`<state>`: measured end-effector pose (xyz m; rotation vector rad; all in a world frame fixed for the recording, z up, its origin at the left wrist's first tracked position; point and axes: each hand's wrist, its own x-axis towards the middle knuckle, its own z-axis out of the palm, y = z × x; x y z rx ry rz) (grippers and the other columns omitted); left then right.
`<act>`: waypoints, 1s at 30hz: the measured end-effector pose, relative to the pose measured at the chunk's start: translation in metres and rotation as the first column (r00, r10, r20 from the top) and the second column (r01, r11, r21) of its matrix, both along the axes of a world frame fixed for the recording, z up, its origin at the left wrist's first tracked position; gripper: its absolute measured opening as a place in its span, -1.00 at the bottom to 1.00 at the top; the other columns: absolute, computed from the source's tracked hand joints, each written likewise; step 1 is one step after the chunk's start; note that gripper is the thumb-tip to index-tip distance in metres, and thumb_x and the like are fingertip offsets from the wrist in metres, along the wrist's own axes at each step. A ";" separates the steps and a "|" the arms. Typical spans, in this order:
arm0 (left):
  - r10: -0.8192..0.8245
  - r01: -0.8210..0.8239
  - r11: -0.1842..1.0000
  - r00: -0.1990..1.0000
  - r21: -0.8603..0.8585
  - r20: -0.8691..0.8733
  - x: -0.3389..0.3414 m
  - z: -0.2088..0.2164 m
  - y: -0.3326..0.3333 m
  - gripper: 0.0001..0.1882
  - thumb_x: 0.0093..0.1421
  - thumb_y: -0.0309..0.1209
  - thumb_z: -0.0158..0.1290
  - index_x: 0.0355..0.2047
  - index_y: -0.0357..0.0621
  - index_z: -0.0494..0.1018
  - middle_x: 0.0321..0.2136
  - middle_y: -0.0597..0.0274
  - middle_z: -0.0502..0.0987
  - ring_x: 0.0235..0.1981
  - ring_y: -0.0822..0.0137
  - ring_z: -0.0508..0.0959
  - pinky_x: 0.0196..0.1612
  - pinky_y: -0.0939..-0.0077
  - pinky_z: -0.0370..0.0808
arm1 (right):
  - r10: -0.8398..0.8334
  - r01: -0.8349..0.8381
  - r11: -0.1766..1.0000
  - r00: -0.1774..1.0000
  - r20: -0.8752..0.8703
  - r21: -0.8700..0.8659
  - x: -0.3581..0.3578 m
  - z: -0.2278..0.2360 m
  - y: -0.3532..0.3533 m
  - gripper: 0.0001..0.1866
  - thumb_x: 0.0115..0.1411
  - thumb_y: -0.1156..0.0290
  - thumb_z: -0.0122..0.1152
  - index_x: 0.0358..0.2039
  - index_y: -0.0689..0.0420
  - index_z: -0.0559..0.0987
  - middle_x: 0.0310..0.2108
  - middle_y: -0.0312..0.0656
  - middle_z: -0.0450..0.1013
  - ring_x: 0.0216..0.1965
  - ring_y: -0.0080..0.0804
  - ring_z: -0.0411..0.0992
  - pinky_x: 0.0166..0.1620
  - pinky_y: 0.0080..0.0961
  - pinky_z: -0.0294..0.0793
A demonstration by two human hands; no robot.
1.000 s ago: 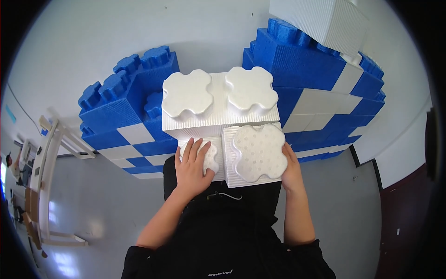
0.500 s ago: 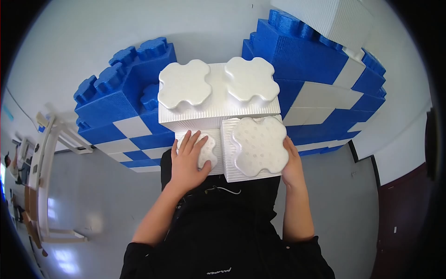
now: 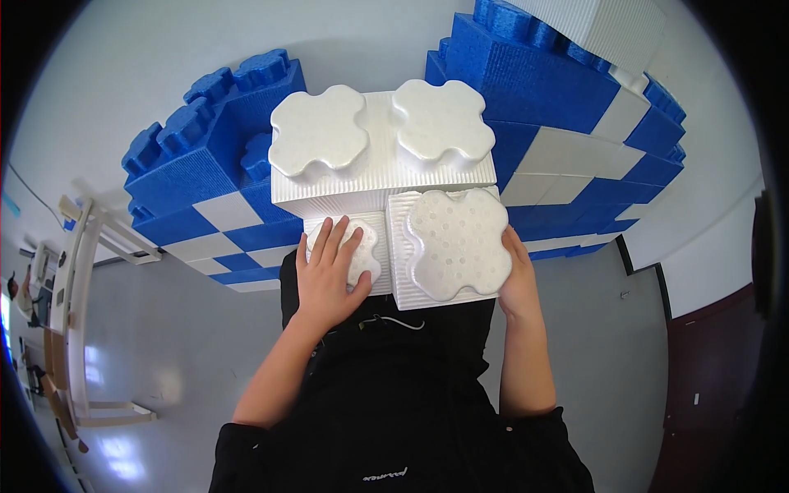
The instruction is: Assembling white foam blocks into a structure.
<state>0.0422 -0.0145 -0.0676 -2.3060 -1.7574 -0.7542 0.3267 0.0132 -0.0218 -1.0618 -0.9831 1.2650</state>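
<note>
Large foam building blocks with clover-shaped studs are in front of me. A small white block with one dimpled stud [image 3: 448,242] sits at the right front, higher than the white block at its left. My right hand [image 3: 518,279] grips this block along its right side, the fingers partly hidden behind it. Spread over a lower white stud [image 3: 367,251] at the left, my left hand [image 3: 330,267] lies flat with the fingers apart. Just behind both blocks is a longer white block [image 3: 382,185] with two smooth studs.
Blue and white block walls rise at the left [image 3: 177,181] and right [image 3: 526,90], with another white block [image 3: 600,29] on the right one. A white-framed table [image 3: 80,320] stands far left, near a person [image 3: 23,292]. A dark red door [image 3: 711,370] is at the right.
The white blocks and walls sit slightly higher in the picture, as the view has shifted. Both hands keep nearly the same places on the blocks.
</note>
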 end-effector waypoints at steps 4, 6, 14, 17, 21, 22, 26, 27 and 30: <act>0.009 -0.009 1.000 0.999 -0.001 0.049 0.000 -0.002 0.000 -0.35 0.07 -0.22 0.16 0.21 -0.05 0.42 0.38 0.07 0.28 0.45 -0.02 0.17 0.42 -0.25 -0.05 | 0.001 -0.001 1.000 1.000 -0.002 0.013 0.001 -0.002 0.001 -0.55 0.50 0.24 -0.01 0.24 0.27 0.45 0.08 -0.14 0.51 0.10 -0.45 0.44 0.17 -0.56 0.35; 0.001 0.000 1.000 0.998 -0.008 0.059 0.000 -0.003 0.000 -0.39 0.07 -0.25 0.15 0.18 -0.07 0.44 0.39 0.06 0.26 0.46 -0.03 0.15 0.44 -0.22 -0.07 | -0.004 0.004 1.000 1.000 -0.003 0.009 0.001 -0.003 0.000 -0.55 0.50 0.24 -0.02 0.24 0.27 0.45 0.08 -0.14 0.51 0.10 -0.45 0.44 0.17 -0.56 0.35; -0.082 0.056 0.979 0.988 0.197 0.128 -0.010 -0.027 0.002 -0.66 0.02 -0.37 0.18 -0.14 -0.08 0.59 0.30 0.00 0.39 0.39 -0.06 0.28 0.41 -0.27 0.01 | -0.013 0.013 1.000 1.000 0.006 0.004 -0.001 0.001 -0.002 -0.53 0.50 0.24 -0.01 0.25 0.30 0.43 0.10 -0.12 0.50 0.12 -0.44 0.44 0.18 -0.56 0.36; -0.169 0.131 0.954 0.978 0.269 0.124 -0.017 -0.035 -0.001 -0.77 -0.02 -0.45 0.20 -0.28 -0.04 0.60 0.24 0.01 0.46 0.35 -0.06 0.34 0.40 -0.26 0.05 | -0.021 0.022 1.000 1.000 0.012 -0.003 0.000 0.000 -0.001 -0.53 0.50 0.24 -0.01 0.26 0.30 0.43 0.10 -0.11 0.50 0.12 -0.44 0.44 0.18 -0.56 0.36; -0.222 0.176 0.948 0.963 0.267 0.152 -0.018 -0.021 -0.011 -0.81 -0.03 -0.48 0.22 -0.34 -0.02 0.60 0.22 0.03 0.49 0.32 -0.06 0.38 0.40 -0.24 0.06 | -0.005 0.005 1.000 1.000 -0.001 0.015 0.003 -0.003 0.001 -0.53 0.49 0.25 -0.01 0.26 0.30 0.42 0.11 -0.10 0.50 0.13 -0.43 0.44 0.19 -0.55 0.36; -0.220 0.185 0.958 0.965 0.221 0.145 -0.017 -0.013 -0.014 -0.82 -0.02 -0.50 0.21 -0.35 -0.03 0.60 0.20 0.03 0.50 0.31 -0.05 0.39 0.40 -0.22 0.08 | -0.001 0.001 1.000 1.000 0.008 0.020 0.003 -0.002 0.001 -0.54 0.49 0.26 -0.01 0.26 0.30 0.42 0.12 -0.10 0.49 0.14 -0.43 0.43 0.20 -0.54 0.35; -0.205 0.199 0.979 0.950 0.051 0.235 -0.016 0.010 -0.017 -0.78 0.10 -0.56 0.13 -0.21 -0.13 0.59 0.14 -0.04 0.54 0.28 -0.04 0.44 0.40 -0.11 0.12 | 0.000 0.001 1.000 1.000 -0.027 0.015 0.003 -0.008 0.005 -0.51 0.49 0.23 -0.01 0.27 0.30 0.41 0.14 -0.09 0.47 0.16 -0.41 0.42 0.22 -0.52 0.33; -0.203 0.196 0.979 0.951 0.053 0.235 -0.011 0.018 -0.019 -0.78 0.10 -0.56 0.13 -0.21 -0.13 0.59 0.14 -0.04 0.54 0.28 -0.04 0.44 0.40 -0.11 0.12 | 0.042 -0.041 0.999 0.994 -0.098 0.012 0.004 -0.009 0.007 -0.49 0.48 0.19 -0.01 0.28 0.29 0.40 0.16 -0.08 0.46 0.18 -0.38 0.41 0.24 -0.51 0.31; -0.203 0.416 0.908 0.528 -0.043 0.825 0.019 0.042 -0.017 -0.47 0.36 -0.38 0.05 0.30 -0.29 0.27 0.25 -0.16 0.38 0.36 0.01 0.32 0.41 0.17 0.14 | 0.128 -0.142 0.989 0.949 -0.288 -0.029 0.014 -0.019 0.019 -0.45 0.48 0.12 -0.01 0.30 0.26 0.38 0.19 -0.07 0.45 0.21 -0.32 0.41 0.26 -0.47 0.33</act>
